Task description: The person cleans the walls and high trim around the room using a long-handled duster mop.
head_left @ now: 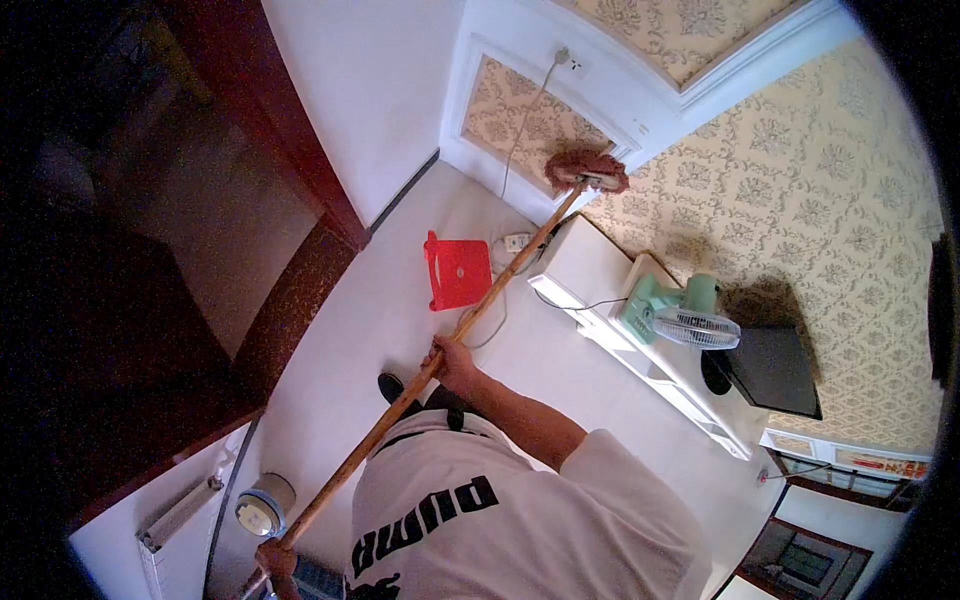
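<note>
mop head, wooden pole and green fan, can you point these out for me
mop head [585, 165], head view: on its shaggy reddish fibres
wooden pole [398, 409], head view: on the shaft between the two hands
green fan [695, 329], head view: on its wire cage

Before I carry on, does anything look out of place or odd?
Loose cord loops on the floor beside the red object, an untidy possible snag. The mop head is oddly high by the wall, off the floor.
</note>
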Demonstrator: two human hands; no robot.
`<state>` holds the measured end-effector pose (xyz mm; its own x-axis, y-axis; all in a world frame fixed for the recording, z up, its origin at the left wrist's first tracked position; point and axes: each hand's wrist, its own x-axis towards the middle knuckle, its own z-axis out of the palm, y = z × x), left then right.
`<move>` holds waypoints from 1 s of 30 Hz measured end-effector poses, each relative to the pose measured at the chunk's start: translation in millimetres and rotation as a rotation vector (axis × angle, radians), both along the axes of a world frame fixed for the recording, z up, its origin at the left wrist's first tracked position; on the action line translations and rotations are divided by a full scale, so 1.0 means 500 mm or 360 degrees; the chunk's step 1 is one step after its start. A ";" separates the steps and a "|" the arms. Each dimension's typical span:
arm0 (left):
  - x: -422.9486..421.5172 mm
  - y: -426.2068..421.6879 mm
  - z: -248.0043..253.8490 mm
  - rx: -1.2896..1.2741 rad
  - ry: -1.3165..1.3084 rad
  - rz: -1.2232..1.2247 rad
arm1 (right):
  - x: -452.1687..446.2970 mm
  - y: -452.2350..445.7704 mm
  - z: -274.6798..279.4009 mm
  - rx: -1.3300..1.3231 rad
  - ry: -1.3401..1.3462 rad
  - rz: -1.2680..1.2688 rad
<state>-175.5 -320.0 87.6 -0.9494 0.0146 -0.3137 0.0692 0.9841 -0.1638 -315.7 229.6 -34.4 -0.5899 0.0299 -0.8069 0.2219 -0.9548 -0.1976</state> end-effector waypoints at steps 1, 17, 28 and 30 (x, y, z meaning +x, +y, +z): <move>-0.004 -0.009 -0.013 0.0005 0.0008 0.0003 | -0.008 0.001 -0.014 0.0005 0.0008 0.0003; 0.027 -0.141 -0.076 -0.0352 -0.0577 0.0125 | 0.019 -0.052 0.114 0.0065 -0.0154 -0.0039; 0.038 -0.134 -0.040 -0.0147 -0.0193 0.0294 | 0.010 -0.065 0.186 0.0001 -0.0085 0.0008; 0.064 -0.124 -0.039 -0.0186 -0.0115 0.0248 | 0.014 -0.067 0.175 0.0040 -0.0096 0.0062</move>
